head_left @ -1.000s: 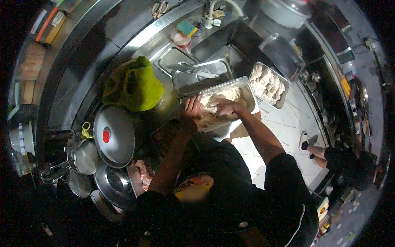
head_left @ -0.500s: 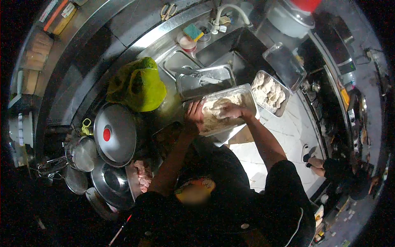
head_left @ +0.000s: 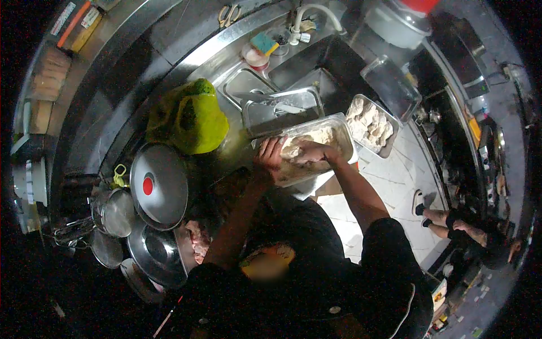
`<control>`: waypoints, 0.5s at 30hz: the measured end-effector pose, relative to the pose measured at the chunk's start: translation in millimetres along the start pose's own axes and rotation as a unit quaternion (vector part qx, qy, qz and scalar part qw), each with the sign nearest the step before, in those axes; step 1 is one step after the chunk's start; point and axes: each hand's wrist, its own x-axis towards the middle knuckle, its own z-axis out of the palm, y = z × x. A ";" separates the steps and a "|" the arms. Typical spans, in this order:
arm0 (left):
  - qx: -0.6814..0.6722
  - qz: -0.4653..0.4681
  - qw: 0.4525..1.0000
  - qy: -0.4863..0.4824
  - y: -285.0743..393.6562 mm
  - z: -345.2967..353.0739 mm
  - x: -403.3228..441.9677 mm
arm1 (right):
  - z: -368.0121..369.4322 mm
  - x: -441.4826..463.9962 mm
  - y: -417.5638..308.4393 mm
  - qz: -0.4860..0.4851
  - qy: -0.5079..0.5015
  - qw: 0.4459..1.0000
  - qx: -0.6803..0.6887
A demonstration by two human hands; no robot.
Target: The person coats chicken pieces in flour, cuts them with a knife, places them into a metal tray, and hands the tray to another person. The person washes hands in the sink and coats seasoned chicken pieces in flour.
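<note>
A deep rectangular metal pan (head_left: 345, 135) holds pale flour (head_left: 319, 137) below me. My left hand (head_left: 271, 153) is closed over the pan's left end, its fingers reaching over the rim to the inside. Down in the flour, my right hand (head_left: 312, 152) is closed, knuckles up; its fingertips and whatever they press or grip are hidden. Just beyond, to the right, a second metal pan (head_left: 389, 148) holds floury coated pieces (head_left: 370, 123).
Behind the flour pan lie a metal tray (head_left: 265, 121) with a utensil and a sink (head_left: 344, 56) with a faucet (head_left: 316, 8). At left are a yellow-green bag (head_left: 197, 121), a frying pan (head_left: 164, 192), strainers (head_left: 117, 212) and raw meat (head_left: 197, 240). Another person's legs (head_left: 437, 217) show at right.
My right hand has shifted slightly left and down in the flour. My left hand stays at the pan's end. The other person at right has moved, and an arm now shows.
</note>
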 end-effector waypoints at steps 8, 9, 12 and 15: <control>-0.006 0.063 0.996 -0.060 0.8 -6.0 1.5 | -10.1 -27.2 -40.0 -0.009 -0.001 1.000 -0.008; -0.005 0.055 0.996 -0.067 -1.4 -3.2 -1.0 | -4.2 -33.1 -60.8 0.019 0.031 0.999 -0.005; -0.010 0.043 0.997 -0.069 2.1 -4.6 4.0 | 1.0 -9.4 -31.4 0.015 0.017 1.000 -0.003; -0.027 0.034 0.997 -0.068 -0.3 -7.3 5.2 | 2.4 -4.0 -10.0 -0.093 0.063 0.992 -0.064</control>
